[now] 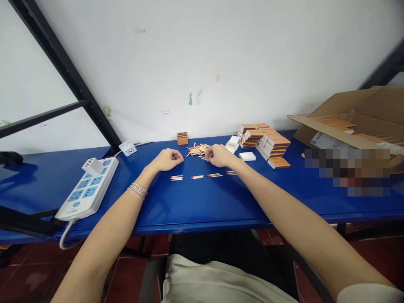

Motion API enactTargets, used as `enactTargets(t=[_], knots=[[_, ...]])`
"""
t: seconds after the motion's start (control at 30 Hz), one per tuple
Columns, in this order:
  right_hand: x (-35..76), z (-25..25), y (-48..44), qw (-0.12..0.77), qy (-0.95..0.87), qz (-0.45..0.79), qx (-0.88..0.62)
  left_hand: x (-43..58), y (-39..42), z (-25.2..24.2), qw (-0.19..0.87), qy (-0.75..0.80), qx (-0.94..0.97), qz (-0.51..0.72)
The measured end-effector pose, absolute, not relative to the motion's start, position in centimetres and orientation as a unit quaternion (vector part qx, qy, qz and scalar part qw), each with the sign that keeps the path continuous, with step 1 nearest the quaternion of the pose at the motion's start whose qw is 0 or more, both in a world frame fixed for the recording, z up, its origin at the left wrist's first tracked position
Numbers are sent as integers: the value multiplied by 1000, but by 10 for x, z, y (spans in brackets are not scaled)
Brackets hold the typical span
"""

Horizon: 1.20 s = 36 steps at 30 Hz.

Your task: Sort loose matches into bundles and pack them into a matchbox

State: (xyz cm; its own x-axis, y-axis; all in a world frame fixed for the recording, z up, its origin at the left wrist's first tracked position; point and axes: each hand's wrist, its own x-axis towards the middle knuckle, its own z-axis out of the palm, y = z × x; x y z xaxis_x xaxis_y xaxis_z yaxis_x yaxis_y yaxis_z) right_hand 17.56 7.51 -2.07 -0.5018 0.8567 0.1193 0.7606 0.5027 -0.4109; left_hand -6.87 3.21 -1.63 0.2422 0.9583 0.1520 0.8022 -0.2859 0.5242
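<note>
A loose pile of red-tipped matchsticks (197, 150) lies on the blue table between my hands. My left hand (170, 160) is closed at the pile's left side, thumb and fingertips together; whatever is between them is too small to make out. At the pile's right edge, my right hand (219, 155) pinches, with a matchstick (202, 158) showing at its fingertips. Nearer to me lie small groups of matchsticks in a row: one group (176, 178) at the left, another (197, 177) beside it, a third (215, 175), and one (231, 173) partly behind my right forearm.
Matchboxes (274, 141) stand stacked at the right, with white trays (248, 156) beside them. A small brown-striped stack (182, 138) stands behind the pile. An open cardboard carton (331, 109) is far right. A power strip (90, 189) and a white plug-like device (128, 148) lie left.
</note>
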Motion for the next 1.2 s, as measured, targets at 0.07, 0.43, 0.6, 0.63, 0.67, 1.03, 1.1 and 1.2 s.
enactTargets(t=[0.07,0.43,0.6,0.63,0.67,1.03,1.1,1.2], knots=[[174,-21,72,162,-854,161,-467,-69,32,-16,172,573,769,224],[164,-22,55,126,-888,315,-310,-69,32,-19,180,573,768,223],[166,-16,51,96,-894,324,-295,-69,33,-19,184,575,768,215],[167,-14,52,93,-895,326,-291,-70,33,-19,183,574,769,214],[168,-13,53,95,-895,325,-290,-70,33,-19,182,574,769,213],[174,-29,77,201,-862,107,-453,-67,30,-14,178,586,764,204],[167,-31,74,190,-864,78,-460,-66,29,-13,181,587,762,205],[159,-30,68,182,-873,40,-450,-65,28,-12,181,584,765,204]])
